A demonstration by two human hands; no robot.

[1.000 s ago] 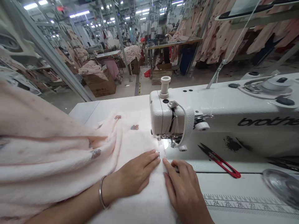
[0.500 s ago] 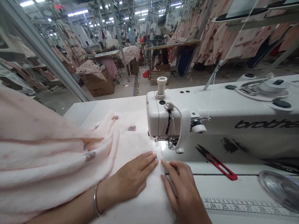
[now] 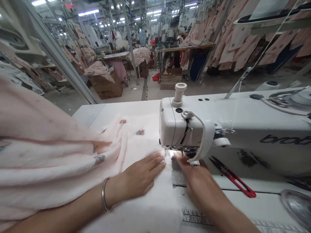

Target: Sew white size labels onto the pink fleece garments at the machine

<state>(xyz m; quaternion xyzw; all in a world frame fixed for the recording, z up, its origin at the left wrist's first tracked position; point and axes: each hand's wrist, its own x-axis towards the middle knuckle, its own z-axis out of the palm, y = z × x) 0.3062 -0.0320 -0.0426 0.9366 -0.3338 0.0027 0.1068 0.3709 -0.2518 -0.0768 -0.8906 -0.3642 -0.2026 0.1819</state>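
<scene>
Pale pink fleece fabric [image 3: 145,207] with small printed figures lies across the sewing table and under the head of a white sewing machine [image 3: 187,124]. My left hand [image 3: 138,178] rests flat on the fabric, fingers stretched toward the needle area. To its right, my right hand [image 3: 194,171] reaches in beside the presser foot, at the fabric's edge. Its fingertips are partly hidden behind the machine's white curved guard and blurred, so what they hold, if anything, does not show.
Red-handled thread snips [image 3: 234,178] lie on the machine bed at right, with a clear round dish [image 3: 295,205] nearby. A printed ruler scale [image 3: 194,218] runs along the table front. Beyond stand cardboard boxes [image 3: 107,87] of fabric and hanging pink garments [image 3: 233,42].
My right hand has moved forward from the fabric edge to beside the presser foot. My left hand stays flat on the fabric. The view has shifted slightly left.
</scene>
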